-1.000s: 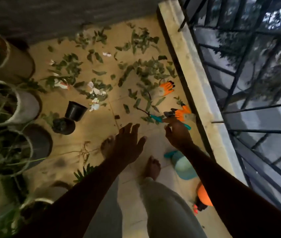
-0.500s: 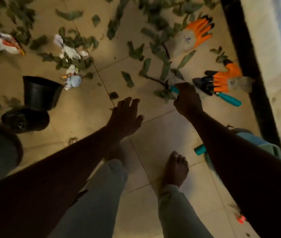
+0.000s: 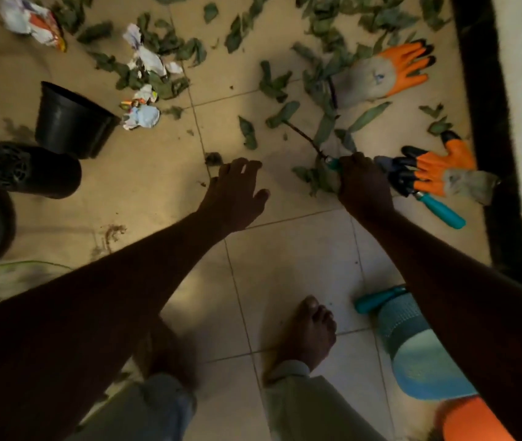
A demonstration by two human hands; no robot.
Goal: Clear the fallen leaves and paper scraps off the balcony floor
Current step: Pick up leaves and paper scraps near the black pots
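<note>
Closing fully since half a second ago, your right hand point(image 3: 364, 183) is now fisting around the teal-handled hand rake point(image 3: 332, 162) lying among the leaves point(image 3: 323, 135). Its dark shaft is running up and left, away from your knuckles, toward the paper scraps point(image 3: 145, 58) farther left. Your left hand point(image 3: 237, 192) is hovering spread and empty, nearer those scraps, beside the black pot point(image 3: 71, 122).
</note>
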